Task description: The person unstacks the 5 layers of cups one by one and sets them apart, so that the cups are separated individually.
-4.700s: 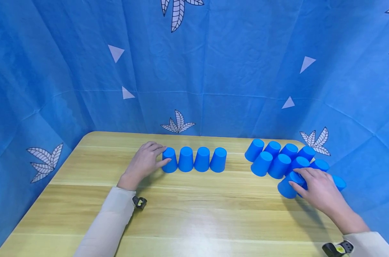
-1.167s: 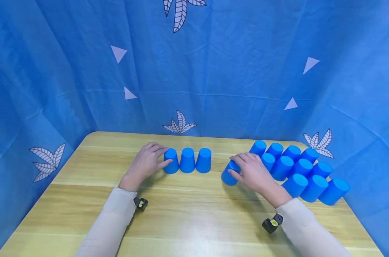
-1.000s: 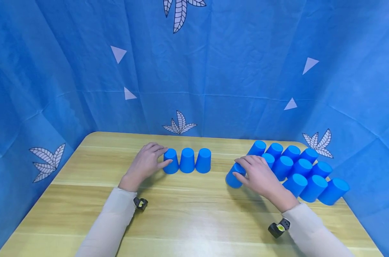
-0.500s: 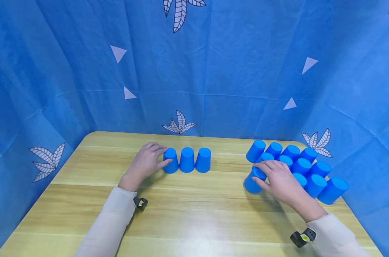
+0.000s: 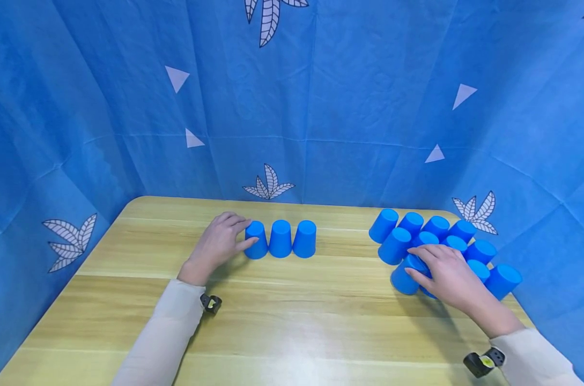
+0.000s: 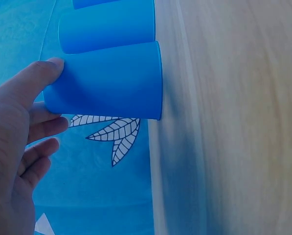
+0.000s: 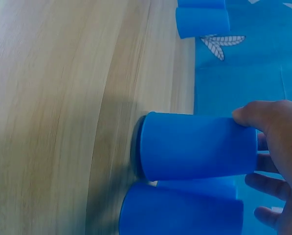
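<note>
Three upside-down blue plastic cups stand in a row left of the table's middle. My left hand [image 5: 217, 244] pinches the leftmost cup [image 6: 106, 81] near its narrow top, between thumb and fingers. The middle cup [image 5: 280, 239] and right cup [image 5: 304, 239] stand beside it, untouched. At the right, my right hand [image 5: 448, 276] grips another upside-down blue cup [image 7: 199, 147] by its upper end, thumb on the near side. That cup is at the front left of a cluster of blue cups [image 5: 394, 246], right beside a neighbouring cup [image 7: 182, 215]. My hand partly hides several cups behind it.
The clustered cups, all upside down in staggered rows, fill the right rear of the wooden table [image 5: 272, 321]. Behind the table hangs a blue curtain [image 5: 311, 107] with leaf and triangle prints, also along both sides.
The row on the left has gone from four cups to three. My right hand has carried a cup rightward from near that row to the cluster's front. My left hand has stayed put.
</note>
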A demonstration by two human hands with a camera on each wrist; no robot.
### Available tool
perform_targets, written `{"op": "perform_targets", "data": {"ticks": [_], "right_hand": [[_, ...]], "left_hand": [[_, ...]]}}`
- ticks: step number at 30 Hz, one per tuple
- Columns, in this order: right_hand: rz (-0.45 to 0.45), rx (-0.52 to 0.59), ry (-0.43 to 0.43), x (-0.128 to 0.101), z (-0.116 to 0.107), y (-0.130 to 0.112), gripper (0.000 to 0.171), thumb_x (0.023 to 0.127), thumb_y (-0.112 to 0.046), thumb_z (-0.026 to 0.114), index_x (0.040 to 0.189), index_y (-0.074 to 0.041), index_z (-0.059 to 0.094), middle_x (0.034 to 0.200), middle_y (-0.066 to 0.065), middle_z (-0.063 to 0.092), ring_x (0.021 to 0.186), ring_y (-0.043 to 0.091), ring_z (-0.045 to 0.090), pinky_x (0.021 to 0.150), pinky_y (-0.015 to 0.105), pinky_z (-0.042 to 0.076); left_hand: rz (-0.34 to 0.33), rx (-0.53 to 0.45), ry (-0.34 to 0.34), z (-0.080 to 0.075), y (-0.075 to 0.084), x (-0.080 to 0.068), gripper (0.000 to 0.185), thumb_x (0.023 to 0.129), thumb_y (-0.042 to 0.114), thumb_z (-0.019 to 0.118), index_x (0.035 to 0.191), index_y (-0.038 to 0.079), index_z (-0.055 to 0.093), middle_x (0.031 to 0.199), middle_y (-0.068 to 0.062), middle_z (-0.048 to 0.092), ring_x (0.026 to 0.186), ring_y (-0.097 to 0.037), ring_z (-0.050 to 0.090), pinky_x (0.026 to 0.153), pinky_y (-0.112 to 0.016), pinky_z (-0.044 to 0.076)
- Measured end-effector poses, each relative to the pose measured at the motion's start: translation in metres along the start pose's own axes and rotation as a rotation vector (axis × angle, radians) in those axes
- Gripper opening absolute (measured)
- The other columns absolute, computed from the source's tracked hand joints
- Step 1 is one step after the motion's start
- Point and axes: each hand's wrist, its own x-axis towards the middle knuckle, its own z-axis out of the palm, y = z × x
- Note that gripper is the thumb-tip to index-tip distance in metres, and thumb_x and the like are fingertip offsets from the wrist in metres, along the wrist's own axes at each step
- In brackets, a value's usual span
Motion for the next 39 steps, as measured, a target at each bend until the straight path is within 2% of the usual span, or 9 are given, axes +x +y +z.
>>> {"op": "perform_targets", "data": {"ticks": [8, 14, 21, 29, 39], "right_hand": [[0.022, -0.006, -0.042, -0.002, -0.001, 0.008, 0.049, 0.085, -0.030, 0.077, 0.124, -0.003, 0.063, 0.118, 0.020, 0.064, 0.112, 0.046, 0.054, 0.091, 0.068, 0.039], [0.007, 0.002, -0.050, -0.002, 0.001, 0.009, 0.051, 0.084, -0.029, 0.078, 0.126, -0.004, 0.062, 0.119, 0.019, 0.063, 0.113, 0.045, 0.054, 0.093, 0.069, 0.038], [-0.008, 0.004, -0.026, -0.001, 0.000, 0.006, 0.052, 0.084, -0.030, 0.078, 0.127, -0.004, 0.062, 0.120, 0.018, 0.063, 0.114, 0.043, 0.053, 0.094, 0.067, 0.039], [-0.041, 0.038, -0.019, 0.017, -0.004, -0.015, 0.051, 0.088, -0.033, 0.074, 0.129, -0.006, 0.061, 0.124, 0.016, 0.062, 0.117, 0.040, 0.053, 0.098, 0.063, 0.038], [-0.115, 0.076, 0.011, 0.051, 0.007, -0.043, 0.050, 0.089, -0.031, 0.073, 0.130, -0.005, 0.060, 0.125, 0.014, 0.062, 0.119, 0.037, 0.053, 0.101, 0.060, 0.037]], "left_hand": [[-0.010, 0.002, -0.007, 0.000, -0.001, 0.001, 0.056, 0.088, 0.047, 0.070, 0.125, 0.006, 0.067, 0.119, -0.011, 0.067, 0.116, -0.031, 0.056, 0.104, -0.048, 0.042], [-0.006, 0.000, -0.004, -0.002, 0.000, 0.001, 0.056, 0.088, 0.047, 0.071, 0.125, 0.006, 0.067, 0.119, -0.011, 0.067, 0.115, -0.031, 0.056, 0.104, -0.048, 0.042], [-0.003, -0.001, 0.003, -0.001, 0.001, 0.001, 0.055, 0.088, 0.047, 0.070, 0.124, 0.006, 0.068, 0.119, -0.011, 0.067, 0.115, -0.031, 0.056, 0.103, -0.049, 0.043], [0.017, 0.012, 0.016, 0.000, 0.000, 0.001, 0.053, 0.088, 0.046, 0.070, 0.122, 0.004, 0.069, 0.117, -0.011, 0.068, 0.114, -0.031, 0.057, 0.103, -0.047, 0.043], [-0.003, -0.001, -0.003, -0.001, 0.000, 0.001, 0.054, 0.088, 0.046, 0.070, 0.124, 0.005, 0.068, 0.119, -0.011, 0.067, 0.116, -0.031, 0.056, 0.104, -0.047, 0.042]]}}
